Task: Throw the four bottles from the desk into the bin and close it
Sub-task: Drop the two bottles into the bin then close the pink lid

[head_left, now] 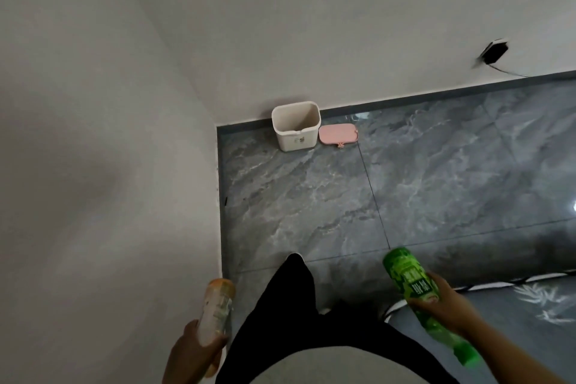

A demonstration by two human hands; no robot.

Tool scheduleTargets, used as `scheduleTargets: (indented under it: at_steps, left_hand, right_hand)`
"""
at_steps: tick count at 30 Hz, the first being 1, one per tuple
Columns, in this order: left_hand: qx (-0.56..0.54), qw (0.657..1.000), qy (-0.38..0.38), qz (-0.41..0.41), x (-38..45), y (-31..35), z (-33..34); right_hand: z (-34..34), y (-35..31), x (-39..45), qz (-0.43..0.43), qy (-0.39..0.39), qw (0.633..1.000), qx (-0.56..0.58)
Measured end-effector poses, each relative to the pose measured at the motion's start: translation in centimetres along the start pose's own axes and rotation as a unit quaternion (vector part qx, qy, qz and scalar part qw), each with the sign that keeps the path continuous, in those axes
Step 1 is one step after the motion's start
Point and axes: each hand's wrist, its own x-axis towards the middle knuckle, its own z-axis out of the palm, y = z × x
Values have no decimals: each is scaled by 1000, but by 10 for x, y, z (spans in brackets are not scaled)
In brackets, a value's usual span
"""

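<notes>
Head view, bin (296,126): open, interior looks empty; pink lid (338,134) on floor beside it.
Left hand (194,349): grips orange bottle (217,310).
Right hand (442,302): grips green bottle (414,284).

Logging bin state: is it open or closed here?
Open: the white bin shows its bare inside, and the pink lid lies on the floor beside it.

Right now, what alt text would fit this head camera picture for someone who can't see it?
A person walks toward an open white bin in a room corner, the left hand holding an orange bottle, the right hand a green bottle. A pink lid lies on the grey floor beside the bin.
</notes>
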Motion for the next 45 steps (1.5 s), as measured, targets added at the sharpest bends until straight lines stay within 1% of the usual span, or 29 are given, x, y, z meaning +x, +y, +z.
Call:
scheduleTargets:
  at_steps: [3, 6, 9, 12, 14, 17, 22, 24, 27, 31, 36, 40, 43, 45]
  left_hand:
    - [15, 999, -6, 32, 28, 39, -20]
    - [51, 997, -6, 65, 60, 88, -38]
    - [65, 993, 0, 98, 87, 137, -53]
    - [79, 990, 0, 115, 111, 181, -61]
    - [82, 990, -9, 112, 123, 208, -63]
    - [76, 993, -21, 87, 138, 242, -61]
    - [38, 996, -84, 21, 153, 274, -59]
    - [31, 995, -94, 7, 155, 283, -60]
    - [25, 995, -92, -14, 163, 302, -62]
    - [4, 994, -106, -33, 189, 332, -70]
    - [15, 995, -99, -19, 237, 380, -83]
    - [18, 996, -85, 18, 291, 430, -88]
    - [67, 993, -85, 51, 333, 470, -83]
    - [101, 990, -62, 79, 365, 494, -74]
  right_hand:
    - [-8, -17, 11, 30, -18, 999, 7]
    - [-19, -29, 23, 49, -9, 998, 33]
    - [-30, -36, 38, 80, -12, 995, 54]
    - [-44, -45, 62, 113, -16, 990, 86]
    - [-58, -57, 82, 119, -16, 988, 96]
    - [-91, -87, 118, 111, -15, 992, 65]
    - [-153, -150, 178, 52, -72, 996, -27]
    - [-171, -177, 199, 27, -83, 995, -52]
    - [-187, -217, 221, 2, -56, 997, -55]
    - [-197, -258, 245, -10, -65, 997, -49]
    - [-199, -294, 260, 22, -86, 995, -45]
    - [-195, -328, 281, 41, -77, 996, -37]
    - [-191, -357, 311, 25, -95, 995, -19]
    - [-184, -376, 339, 11, -112, 993, -18]
